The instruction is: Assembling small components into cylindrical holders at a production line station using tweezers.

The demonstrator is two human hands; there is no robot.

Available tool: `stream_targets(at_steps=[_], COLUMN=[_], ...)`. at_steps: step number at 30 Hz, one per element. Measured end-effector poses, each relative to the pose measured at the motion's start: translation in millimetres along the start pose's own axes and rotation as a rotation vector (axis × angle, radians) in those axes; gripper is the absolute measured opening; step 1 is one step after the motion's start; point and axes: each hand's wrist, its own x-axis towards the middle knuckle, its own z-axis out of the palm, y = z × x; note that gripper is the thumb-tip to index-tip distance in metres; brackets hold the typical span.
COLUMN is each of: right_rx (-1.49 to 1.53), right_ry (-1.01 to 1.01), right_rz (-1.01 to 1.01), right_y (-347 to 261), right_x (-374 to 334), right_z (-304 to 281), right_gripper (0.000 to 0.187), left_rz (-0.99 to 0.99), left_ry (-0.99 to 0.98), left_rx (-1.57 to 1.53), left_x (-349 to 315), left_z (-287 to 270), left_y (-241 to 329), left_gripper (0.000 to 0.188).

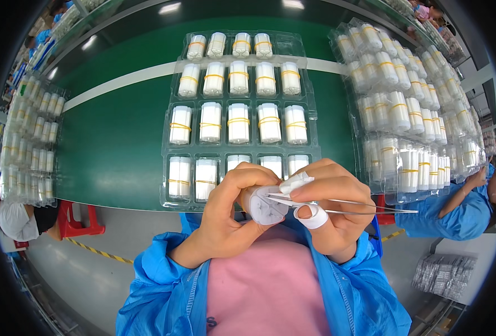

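My left hand is wrapped around a white bundle, its round end facing up and to the right with seams visible across it. In my right hand is a pair of metal tweezers; the tips reach the bundle's end face, though whether they grip anything there is too small to tell. White wraps cover the right thumb and a fingertip. Just beyond both hands lies a clear plastic tray with rows of white bundles, most with a yellow rubber band. My hands partly hide its nearest row.
Stacked clear trays of banded bundles stand on the right of the green table, and more trays on the left. A red stool is at the left. Someone in blue sits at the right, near a grey stack.
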Motion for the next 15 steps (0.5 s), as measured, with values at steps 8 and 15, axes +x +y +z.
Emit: stream_targets(at_steps=[8, 15], right_rx=[-0.045, -0.044], right_ry=[-0.015, 0.010], right_rz=[0.031, 0.025], right_y=[-4.4, -4.2], right_x=[0.5, -1.8], right_z=[1.6, 1.8], right_gripper=[0.015, 0.017], left_rz=[0.014, 0.014], left_ry=[0.016, 0.030], left_rx=[0.047, 0.036], left_x=[0.4, -0.5], left_z=[0.3, 2.0], left_y=[-0.6, 0.5], left_gripper=[0.043, 0.044])
